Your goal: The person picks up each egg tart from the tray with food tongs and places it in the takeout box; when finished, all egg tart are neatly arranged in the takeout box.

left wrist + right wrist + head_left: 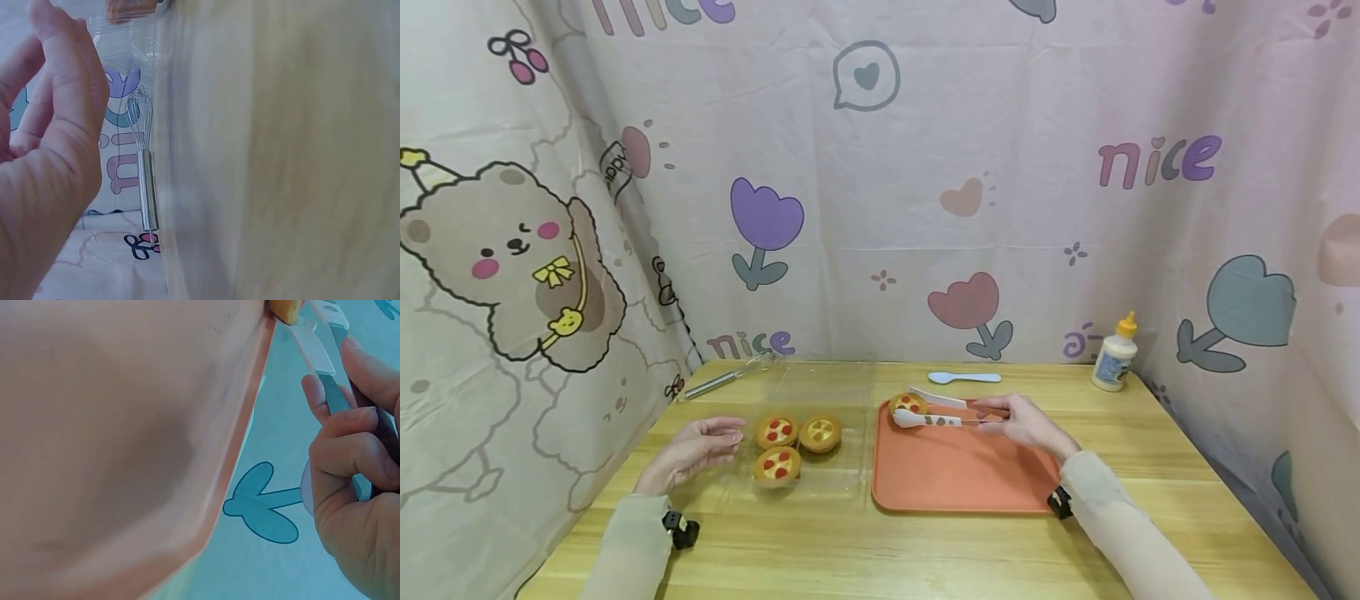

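My right hand [1027, 423] grips a pair of tongs [942, 421] with white tips and metal arms. The tips lie on either side of a small pizza-topped tart [899, 402] at the far left corner of the orange tray [958, 479]. In the right wrist view, fingers and thumb curl round the tongs' handles [382, 425]. My left hand [696, 450], fingers loosely bent and holding nothing, hovers by the left side of a clear plastic box [842, 483]. Inside that box sit two red-dotted tarts [777, 467] and one yellow-topped tart [820, 434].
Behind the tray lies a light blue spoon [964, 378]. A white glue bottle [1114, 358] with an orange cap stands at the back right. The metal whisk [146, 181] rests at the back left. A printed curtain [880, 208] hangs behind the wooden table [820, 558].
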Available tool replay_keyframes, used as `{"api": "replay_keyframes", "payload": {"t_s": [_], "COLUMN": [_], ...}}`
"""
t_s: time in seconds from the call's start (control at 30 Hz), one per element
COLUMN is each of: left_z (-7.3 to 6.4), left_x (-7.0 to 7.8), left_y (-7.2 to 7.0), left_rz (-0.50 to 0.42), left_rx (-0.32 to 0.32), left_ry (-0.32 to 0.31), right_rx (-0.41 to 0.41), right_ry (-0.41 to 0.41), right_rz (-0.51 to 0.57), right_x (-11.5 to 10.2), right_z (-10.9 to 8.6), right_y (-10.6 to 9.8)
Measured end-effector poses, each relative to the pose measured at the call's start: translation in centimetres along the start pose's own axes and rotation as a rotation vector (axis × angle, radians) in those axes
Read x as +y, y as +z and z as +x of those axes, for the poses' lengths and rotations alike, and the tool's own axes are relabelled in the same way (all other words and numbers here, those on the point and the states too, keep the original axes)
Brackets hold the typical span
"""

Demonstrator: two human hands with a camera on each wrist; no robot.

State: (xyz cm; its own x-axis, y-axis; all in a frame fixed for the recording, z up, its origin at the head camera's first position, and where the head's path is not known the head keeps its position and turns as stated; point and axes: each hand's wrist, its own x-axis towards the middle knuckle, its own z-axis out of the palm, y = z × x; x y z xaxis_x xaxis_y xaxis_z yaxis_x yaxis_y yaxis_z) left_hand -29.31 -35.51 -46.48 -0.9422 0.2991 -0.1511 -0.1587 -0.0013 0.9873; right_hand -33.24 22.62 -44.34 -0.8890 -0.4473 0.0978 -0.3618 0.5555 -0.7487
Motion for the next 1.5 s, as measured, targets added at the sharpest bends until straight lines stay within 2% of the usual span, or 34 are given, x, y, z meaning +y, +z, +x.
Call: {"api": "replay_keyframes", "payload": {"t_s": [0.33, 0.53, 0.77, 0.97, 1.17, 1.5], "left_z": [0.0, 0.0, -0.1, -0.3, 0.0, 0.0], "left_x": [0.4, 0.4, 0.2, 0.2, 0.2, 0.2], "left_y": [0.3, 0.2, 0.0, 0.1, 0.0, 0.0], "left_rz": [0.010, 0.019, 0.025, 0.043, 0.040, 0.032], "left_rx": [-0.037, -0.031, -0.017, -0.006, -0.013, -0.021], "left_ry": [0.019, 0.008, -0.009, -0.022, -0.007, -0.003], "right_rx": [0.010, 0.011, 0.004, 0.035, 0.048, 0.065], "right_ry": [0.010, -0.003, -0.016, -0.047, -0.072, -0.082], "right_rz": [0.004, 0.029, 0.046, 0.019, 0.042, -0.009], "right_x": [0.5, 0.6, -0.4, -0.9, -1.6, -3.1], "right_z": [-0.3, -0.4, -0.5, -0.4, -0.3, -0.5], "right_y": [-0.2, -0.4, -0.4, -0.2, 0.3, 0.7]}}
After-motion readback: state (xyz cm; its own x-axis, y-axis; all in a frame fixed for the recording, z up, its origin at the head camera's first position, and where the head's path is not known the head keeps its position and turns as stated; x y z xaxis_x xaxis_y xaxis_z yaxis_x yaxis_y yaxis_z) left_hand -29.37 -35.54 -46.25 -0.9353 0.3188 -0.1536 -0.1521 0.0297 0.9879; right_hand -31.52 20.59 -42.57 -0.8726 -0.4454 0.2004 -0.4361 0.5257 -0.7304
